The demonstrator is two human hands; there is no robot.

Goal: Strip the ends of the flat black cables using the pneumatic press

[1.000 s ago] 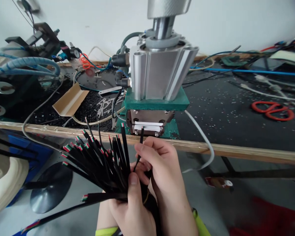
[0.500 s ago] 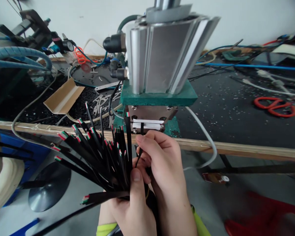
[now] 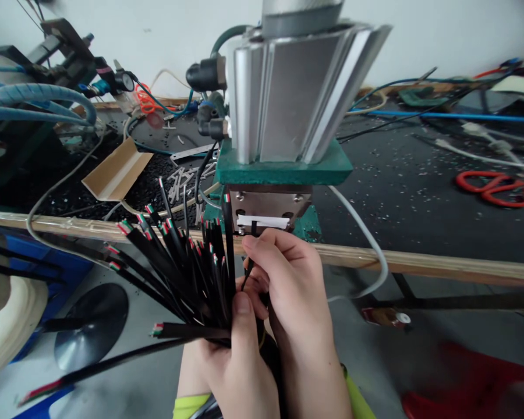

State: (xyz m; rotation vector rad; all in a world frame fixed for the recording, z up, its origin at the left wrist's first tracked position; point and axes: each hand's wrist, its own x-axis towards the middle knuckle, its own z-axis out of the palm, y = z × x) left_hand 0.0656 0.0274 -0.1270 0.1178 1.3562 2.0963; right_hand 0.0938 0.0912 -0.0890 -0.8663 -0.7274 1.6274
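My left hand (image 3: 231,366) is wrapped round a bundle of black cables (image 3: 183,267) that fan out up and to the left, their cut ends showing red, white and green cores. My right hand (image 3: 288,285) pinches a single black cable (image 3: 248,265) and holds its tip up in the white slot (image 3: 262,222) on the front of a pneumatic press (image 3: 288,99) with a silver cylinder on a green plate. Both hands sit just below the wooden bench edge (image 3: 419,262).
Red scissors (image 3: 495,189) lie on the black bench top at the right, among loose cables. A folded cardboard piece (image 3: 116,169) and cut insulation bits lie left of the press. Blue hoses and another machine stand far left. A grey cable (image 3: 362,233) hangs over the bench edge.
The single cable's tip has gone deeper into the press slot as my right hand rose slightly. The view moved closer to the press. My left hand keeps its hold on the bundle.
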